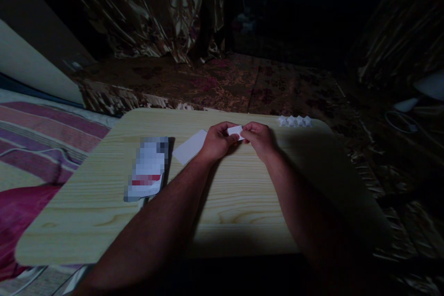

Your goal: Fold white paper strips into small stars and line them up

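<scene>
A small piece of folded white paper [235, 132] is pinched between my two hands just above the wooden table. My left hand [218, 141] grips its left side, thumb in front. On the right end, my right hand [257, 136] holds it with thumb and fingertips; part of the paper is hidden behind the fingers. Flat on the table beside my left hand lies a white sheet of paper [190, 147], partly covered by that hand. Several small white paper stars [292, 121] stand in a row near the far right edge.
A phone-like object [147, 169], blurred by pixels, lies on the left of the pale wooden table [243, 208]. Behind the table is a patterned cloth-covered ledge [222, 81] below curtains [166, 9]. A striped bedspread [41, 134] with a white cable is at left.
</scene>
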{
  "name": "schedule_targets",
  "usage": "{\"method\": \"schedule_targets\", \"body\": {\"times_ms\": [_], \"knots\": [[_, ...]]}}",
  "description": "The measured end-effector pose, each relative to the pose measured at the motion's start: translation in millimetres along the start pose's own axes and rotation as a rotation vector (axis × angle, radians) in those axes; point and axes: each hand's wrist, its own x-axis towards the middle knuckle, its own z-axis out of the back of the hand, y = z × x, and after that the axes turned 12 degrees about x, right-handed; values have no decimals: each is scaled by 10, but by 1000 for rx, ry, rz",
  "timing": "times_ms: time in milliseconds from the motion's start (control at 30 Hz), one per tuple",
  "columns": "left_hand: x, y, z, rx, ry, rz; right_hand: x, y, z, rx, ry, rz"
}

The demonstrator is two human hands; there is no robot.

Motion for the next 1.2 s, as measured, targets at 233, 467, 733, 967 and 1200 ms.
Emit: {"method": "schedule_targets", "body": {"times_ms": [233,467,733,967,1200], "knots": [[9,20,0,12,19,-11,2,-19,-2,10,-4,56],[3,32,-6,-9,54,-31,12,-41,11,42,16,38],[-2,2,4,11,53,1,8,-39,2,41,-4,67],[0,43,10,36,78,-7,15,-58,11,57,6,88],[-12,-1,5,52,53,-5,19,-65,13,53,21,70]]}}
